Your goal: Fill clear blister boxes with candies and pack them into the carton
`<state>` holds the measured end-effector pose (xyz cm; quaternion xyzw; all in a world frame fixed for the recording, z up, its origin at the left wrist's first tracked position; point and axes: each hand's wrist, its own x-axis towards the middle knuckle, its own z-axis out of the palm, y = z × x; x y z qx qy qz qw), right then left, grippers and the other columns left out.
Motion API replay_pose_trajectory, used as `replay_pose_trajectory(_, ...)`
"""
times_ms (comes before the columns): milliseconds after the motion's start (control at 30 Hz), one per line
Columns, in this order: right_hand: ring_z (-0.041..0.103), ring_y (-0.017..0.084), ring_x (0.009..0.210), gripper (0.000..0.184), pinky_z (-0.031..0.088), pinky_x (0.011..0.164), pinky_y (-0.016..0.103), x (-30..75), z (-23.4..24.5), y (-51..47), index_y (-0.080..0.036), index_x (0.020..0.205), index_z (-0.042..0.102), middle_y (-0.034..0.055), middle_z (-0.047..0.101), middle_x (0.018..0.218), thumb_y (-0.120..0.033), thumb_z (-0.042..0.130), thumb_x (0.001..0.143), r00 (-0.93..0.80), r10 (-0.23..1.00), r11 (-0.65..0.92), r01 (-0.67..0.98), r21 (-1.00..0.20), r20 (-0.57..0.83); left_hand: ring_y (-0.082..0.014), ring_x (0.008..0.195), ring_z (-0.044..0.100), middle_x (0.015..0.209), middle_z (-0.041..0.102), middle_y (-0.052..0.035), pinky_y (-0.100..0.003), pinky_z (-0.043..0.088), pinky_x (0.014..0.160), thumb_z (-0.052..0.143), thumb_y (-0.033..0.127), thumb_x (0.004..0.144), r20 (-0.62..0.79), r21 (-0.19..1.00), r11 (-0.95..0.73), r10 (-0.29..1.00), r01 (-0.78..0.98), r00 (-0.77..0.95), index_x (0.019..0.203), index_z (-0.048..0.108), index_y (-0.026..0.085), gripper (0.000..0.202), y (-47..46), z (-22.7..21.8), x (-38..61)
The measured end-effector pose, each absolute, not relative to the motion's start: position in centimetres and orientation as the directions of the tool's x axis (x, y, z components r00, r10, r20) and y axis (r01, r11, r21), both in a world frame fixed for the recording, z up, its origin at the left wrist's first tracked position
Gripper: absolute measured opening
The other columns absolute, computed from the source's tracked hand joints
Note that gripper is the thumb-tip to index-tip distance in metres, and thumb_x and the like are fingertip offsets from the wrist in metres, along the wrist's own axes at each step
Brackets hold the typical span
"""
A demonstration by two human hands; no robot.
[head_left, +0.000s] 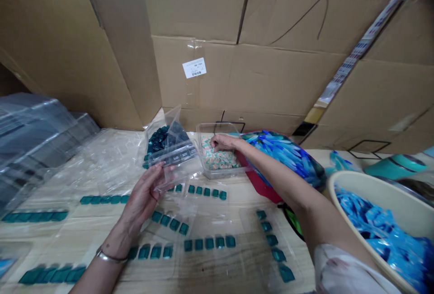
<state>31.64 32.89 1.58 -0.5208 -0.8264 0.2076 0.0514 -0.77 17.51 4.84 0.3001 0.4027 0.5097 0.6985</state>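
My left hand [151, 185] grips a clear plastic tray [179, 156] by its near edge, tilted up above the table. Small slots run along its upper part. My right hand [222, 142] is inside a clear plastic box [212, 174], its fingertips pinched together at a heap of small pink, white and green pieces [220, 159]. What the fingertips hold, if anything, is hidden. Behind the held tray lies a clear bag of dark teal pieces [158, 139]. Below my hands, several clear trays bear rows of teal square pieces [209, 243].
Cardboard walls [203, 14] close off the back. Stacked clear plastic trays [40, 131] stand at left beside loose clear packaging [105, 158]. At right are a heap of blue sticks [281, 154], a cream tub [339, 185] of blue packets and a turquoise bottle [389, 167].
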Motion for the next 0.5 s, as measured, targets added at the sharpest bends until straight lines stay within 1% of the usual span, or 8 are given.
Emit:
replay_pose_trajectory(133,0.048,0.009,0.058,0.017,0.035,0.056,0.019,32.1,1.3,33.5,-0.013,0.074,0.062,-0.0042,0.055,0.062,-0.023,0.069,0.062,-0.454,0.887,0.318,0.725,-0.611,-0.078,-0.024,0.086,0.069,0.107,0.069,-0.0126,-0.029,0.059,0.065,0.06,0.019,0.081,-0.262,0.831,0.302,0.953,-0.467,0.15,0.105,0.062,0.015,0.024,17.6,4.8,-0.9)
replay_pose_trajectory(200,0.048,0.009,0.056,0.017,0.037,0.055,0.019,31.7,1.2,34.0,-0.013,0.076,0.063,-0.0043,0.055,0.061,-0.025,0.068,0.064,-0.466,0.882,0.308,0.684,-0.661,-0.072,-0.0243,0.087,0.069,0.107,0.069,-0.0127,-0.029,0.059,0.065,0.06,0.019,0.081,-0.261,0.834,0.301,0.953,-0.462,0.152,0.105,0.062,0.015,0.024,17.6,4.8,-0.9)
replay_pose_trajectory(267,0.05,0.009,0.057,0.016,0.038,0.055,0.019,31.1,1.2,34.4,-0.013,0.078,0.064,-0.0037,0.058,0.062,-0.023,0.067,0.065,-0.478,0.874,0.331,0.71,-0.622,-0.08,-0.0243,0.086,0.069,0.107,0.069,-0.0125,-0.029,0.059,0.064,0.06,0.019,0.081,-0.26,0.837,0.301,0.953,-0.456,0.154,0.105,0.062,0.015,0.024,17.6,4.8,-0.8)
replay_pose_trajectory(400,0.054,0.01,0.063,0.017,0.038,0.058,0.018,29.8,1.2,34.7,-0.012,0.079,0.066,-0.0013,0.062,0.068,-0.014,0.067,0.063,-0.468,0.88,0.378,0.795,-0.475,-0.082,-0.0232,0.084,0.07,0.105,0.07,-0.0114,-0.029,0.059,0.064,0.06,0.019,0.081,-0.257,0.841,0.297,0.955,-0.452,0.15,0.104,0.062,0.015,0.023,17.7,4.8,-0.8)
replay_pose_trajectory(500,0.052,0.011,0.065,0.015,0.037,0.059,0.019,29.4,1.1,34.4,-0.012,0.078,0.066,0.0001,0.063,0.071,-0.013,0.066,0.064,-0.459,0.887,0.393,0.814,-0.429,-0.058,-0.0231,0.085,0.07,0.105,0.07,-0.0111,-0.029,0.059,0.065,0.06,0.019,0.081,-0.265,0.839,0.302,0.953,-0.452,0.145,0.104,0.062,0.015,0.024,17.7,4.8,-0.7)
